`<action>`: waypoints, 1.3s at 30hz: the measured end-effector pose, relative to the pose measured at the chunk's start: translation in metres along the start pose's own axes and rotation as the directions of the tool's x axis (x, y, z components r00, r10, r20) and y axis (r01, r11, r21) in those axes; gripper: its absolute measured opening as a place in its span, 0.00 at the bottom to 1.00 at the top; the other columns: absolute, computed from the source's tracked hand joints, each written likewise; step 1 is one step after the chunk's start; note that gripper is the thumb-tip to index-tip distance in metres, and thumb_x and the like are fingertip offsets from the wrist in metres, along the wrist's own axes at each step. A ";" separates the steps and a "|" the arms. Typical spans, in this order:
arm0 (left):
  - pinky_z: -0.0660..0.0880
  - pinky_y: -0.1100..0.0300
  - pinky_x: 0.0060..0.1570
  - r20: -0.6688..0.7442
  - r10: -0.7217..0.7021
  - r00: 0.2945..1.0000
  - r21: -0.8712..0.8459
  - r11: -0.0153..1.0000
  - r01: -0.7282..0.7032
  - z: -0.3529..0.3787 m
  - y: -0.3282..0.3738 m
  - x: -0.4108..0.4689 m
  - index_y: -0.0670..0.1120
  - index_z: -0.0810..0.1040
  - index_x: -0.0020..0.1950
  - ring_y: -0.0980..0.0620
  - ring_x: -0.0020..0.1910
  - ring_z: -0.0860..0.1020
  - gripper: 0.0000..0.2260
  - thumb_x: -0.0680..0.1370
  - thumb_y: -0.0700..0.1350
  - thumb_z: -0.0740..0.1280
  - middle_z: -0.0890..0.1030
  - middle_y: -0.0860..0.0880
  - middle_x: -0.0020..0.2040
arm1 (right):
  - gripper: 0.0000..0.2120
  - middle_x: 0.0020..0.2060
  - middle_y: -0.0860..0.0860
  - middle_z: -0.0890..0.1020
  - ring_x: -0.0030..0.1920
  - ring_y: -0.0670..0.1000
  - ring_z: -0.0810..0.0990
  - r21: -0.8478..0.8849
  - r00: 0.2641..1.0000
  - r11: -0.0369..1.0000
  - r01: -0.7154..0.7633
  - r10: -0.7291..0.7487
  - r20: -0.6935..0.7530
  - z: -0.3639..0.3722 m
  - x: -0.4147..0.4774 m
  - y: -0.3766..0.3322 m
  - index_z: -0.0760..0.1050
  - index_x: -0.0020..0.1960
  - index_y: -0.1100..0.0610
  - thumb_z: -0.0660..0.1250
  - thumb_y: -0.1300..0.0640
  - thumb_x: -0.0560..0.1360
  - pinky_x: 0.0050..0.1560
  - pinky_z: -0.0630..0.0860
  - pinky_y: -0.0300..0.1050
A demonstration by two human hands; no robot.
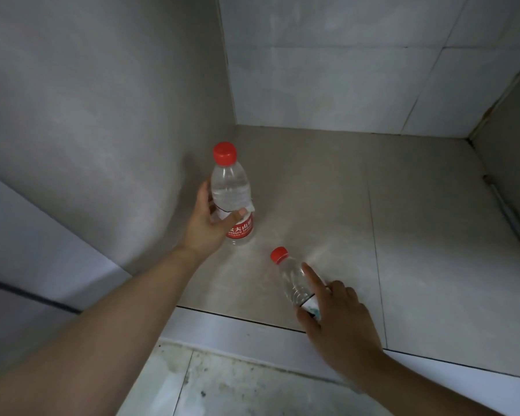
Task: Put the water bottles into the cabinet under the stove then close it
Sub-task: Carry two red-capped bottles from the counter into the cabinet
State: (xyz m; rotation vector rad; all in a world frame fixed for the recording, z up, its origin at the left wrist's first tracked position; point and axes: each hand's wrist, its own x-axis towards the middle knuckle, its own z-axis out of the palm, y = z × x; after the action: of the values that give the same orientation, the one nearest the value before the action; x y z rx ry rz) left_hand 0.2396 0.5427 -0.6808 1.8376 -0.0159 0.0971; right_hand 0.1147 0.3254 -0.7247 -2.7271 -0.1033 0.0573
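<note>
I look into the open cabinet, whose tiled floor [342, 205] is beige. A clear water bottle [230, 187] with a red cap and red label stands upright near the left wall. My left hand [207, 223] grips it around the label, thumb in front. A second clear red-capped bottle [293, 280] is tilted over the cabinet's front edge. My right hand [339, 313] holds its lower part, with the index finger stretched along its side.
The cabinet's left wall [117, 130] rises close beside the standing bottle. White tiles form the back wall [342, 70]. A pipe [511, 217] runs along the right wall's base. A white sill [237, 328] and stained floor tiles [222, 385] lie in front.
</note>
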 end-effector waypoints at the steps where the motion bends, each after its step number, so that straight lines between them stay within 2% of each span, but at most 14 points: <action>1: 0.73 0.73 0.50 0.001 -0.018 1.000 0.007 1.000 0.018 -0.004 -0.001 0.002 0.47 0.63 0.70 0.62 0.56 0.76 0.30 0.72 0.36 0.71 0.75 0.52 0.61 | 0.32 0.54 0.51 0.73 0.52 0.52 0.72 0.005 1.000 1.000 -0.003 0.003 0.002 -0.001 0.000 0.000 0.45 0.73 0.40 0.52 0.40 0.72 0.48 0.72 0.45; 4: 0.75 0.63 0.53 0.037 -0.073 0.997 0.037 0.997 0.072 -0.018 -0.002 0.008 0.47 0.65 0.71 0.51 0.60 0.76 0.31 0.71 0.39 0.73 0.76 0.48 0.63 | 0.32 0.53 0.52 0.74 0.51 0.53 0.72 0.015 1.000 1.000 -0.020 0.020 0.022 0.000 0.001 0.000 0.47 0.74 0.40 0.52 0.40 0.71 0.47 0.73 0.46; 7: 0.75 0.51 0.59 0.105 -0.120 0.987 0.073 0.991 0.113 -0.029 0.000 0.013 0.46 0.68 0.69 0.49 0.59 0.77 0.29 0.70 0.40 0.74 0.78 0.47 0.62 | 0.32 0.52 0.52 0.74 0.50 0.53 0.73 0.013 0.999 1.000 -0.026 0.026 0.019 -0.001 0.001 0.000 0.48 0.74 0.41 0.54 0.40 0.72 0.46 0.74 0.46; 10: 0.73 0.53 0.61 0.097 -0.163 0.982 0.116 0.982 0.152 -0.030 0.001 0.009 0.47 0.67 0.70 0.49 0.62 0.76 0.36 0.66 0.51 0.77 0.76 0.48 0.64 | 0.32 0.54 0.51 0.73 0.52 0.52 0.71 0.025 0.998 0.999 -0.033 0.032 0.049 -0.003 0.001 -0.001 0.45 0.74 0.40 0.56 0.41 0.74 0.49 0.73 0.45; 12: 0.68 0.56 0.64 0.017 -0.193 0.981 0.183 0.965 0.187 -0.021 -0.011 -0.006 0.48 0.63 0.73 0.49 0.65 0.72 0.42 0.64 0.60 0.76 0.73 0.49 0.67 | 0.32 0.54 0.51 0.73 0.53 0.51 0.71 0.037 0.997 0.998 -0.043 0.040 0.069 -0.006 0.002 0.000 0.44 0.73 0.39 0.56 0.41 0.75 0.50 0.73 0.45; 15: 0.59 0.54 0.70 -0.108 -0.237 0.966 0.504 0.824 0.258 -0.002 -0.042 -0.052 0.46 0.56 0.76 0.48 0.72 0.62 0.37 0.73 0.61 0.66 0.64 0.47 0.74 | 0.32 0.54 0.50 0.72 0.53 0.51 0.70 0.088 0.991 0.993 -0.084 0.074 0.116 -0.009 0.003 0.000 0.43 0.72 0.37 0.57 0.41 0.74 0.52 0.73 0.46; 17: 0.53 0.52 0.72 -0.038 -0.196 0.980 0.699 0.696 0.166 0.008 -0.064 -0.082 0.46 0.55 0.76 0.48 0.75 0.56 0.36 0.75 0.66 0.55 0.60 0.46 0.76 | 0.33 0.55 0.50 0.71 0.54 0.52 0.70 0.113 0.988 0.989 -0.093 0.077 0.136 -0.012 0.004 -0.002 0.45 0.72 0.37 0.59 0.42 0.74 0.52 0.73 0.47; 20: 0.45 0.49 0.73 0.051 -0.118 0.992 0.825 0.565 0.025 0.015 -0.085 -0.100 0.50 0.54 0.76 0.49 0.76 0.50 0.39 0.71 0.68 0.40 0.54 0.48 0.78 | 0.33 0.57 0.49 0.69 0.54 0.51 0.71 0.111 0.986 0.989 -0.094 0.076 0.151 -0.016 0.008 -0.003 0.48 0.72 0.38 0.61 0.42 0.72 0.53 0.74 0.48; 23: 0.45 0.48 0.73 0.023 -0.046 0.999 0.838 0.546 0.005 0.016 -0.090 -0.101 0.51 0.58 0.75 0.49 0.76 0.51 0.36 0.72 0.67 0.41 0.56 0.48 0.77 | 0.36 0.55 0.48 0.72 0.52 0.50 0.73 0.090 0.977 0.991 -0.103 0.083 0.196 -0.022 0.014 0.000 0.49 0.71 0.38 0.64 0.41 0.70 0.50 0.74 0.46; 27: 0.48 0.48 0.73 0.012 -0.039 0.999 0.820 0.573 0.012 0.013 -0.092 -0.100 0.53 0.63 0.73 0.49 0.75 0.55 0.33 0.73 0.66 0.45 0.60 0.49 0.76 | 0.39 0.57 0.48 0.75 0.51 0.48 0.76 0.205 0.954 0.960 -0.192 0.134 0.267 -0.028 0.027 0.004 0.52 0.72 0.39 0.69 0.43 0.67 0.48 0.72 0.41; 31: 0.51 0.46 0.72 0.006 -0.016 1.000 0.810 0.586 0.005 0.013 -0.094 -0.099 0.53 0.68 0.70 0.50 0.74 0.59 0.30 0.73 0.65 0.49 0.65 0.51 0.74 | 0.35 0.55 0.43 0.77 0.51 0.45 0.77 0.431 0.987 0.890 -0.151 0.110 0.119 -0.039 0.048 -0.005 0.61 0.68 0.39 0.73 0.48 0.66 0.49 0.73 0.41; 34: 0.50 0.47 0.72 0.008 -0.005 1.000 0.799 0.601 -0.003 0.012 -0.092 -0.100 0.53 0.70 0.70 0.51 0.74 0.61 0.30 0.72 0.64 0.49 0.66 0.52 0.73 | 0.32 0.46 0.32 0.74 0.44 0.35 0.76 0.587 0.999 0.809 -0.036 0.046 -0.002 -0.052 0.073 -0.021 0.65 0.62 0.39 0.77 0.53 0.64 0.42 0.73 0.29; 36: 0.49 0.47 0.72 0.006 -0.005 1.000 0.798 0.602 -0.001 0.012 -0.092 -0.100 0.53 0.69 0.70 0.51 0.74 0.60 0.30 0.72 0.64 0.49 0.66 0.52 0.73 | 0.33 0.45 0.30 0.74 0.45 0.32 0.76 0.643 0.999 0.766 0.016 0.021 -0.050 -0.057 0.088 -0.032 0.65 0.61 0.37 0.78 0.53 0.63 0.39 0.73 0.24; 39: 0.50 0.47 0.72 0.005 -0.003 1.000 0.793 0.609 -0.001 0.013 -0.091 -0.100 0.53 0.70 0.69 0.50 0.73 0.61 0.30 0.72 0.64 0.50 0.67 0.52 0.73 | 0.34 0.49 0.34 0.77 0.49 0.36 0.78 0.690 0.992 0.720 0.071 0.024 -0.126 -0.057 0.105 -0.044 0.65 0.58 0.35 0.79 0.53 0.60 0.45 0.77 0.33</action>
State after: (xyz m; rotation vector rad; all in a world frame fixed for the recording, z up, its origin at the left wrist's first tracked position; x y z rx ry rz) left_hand 0.1464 0.5507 -0.7791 2.7525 0.0313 0.1071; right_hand 0.2200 0.3517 -0.6572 -1.9570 -0.0615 -0.0743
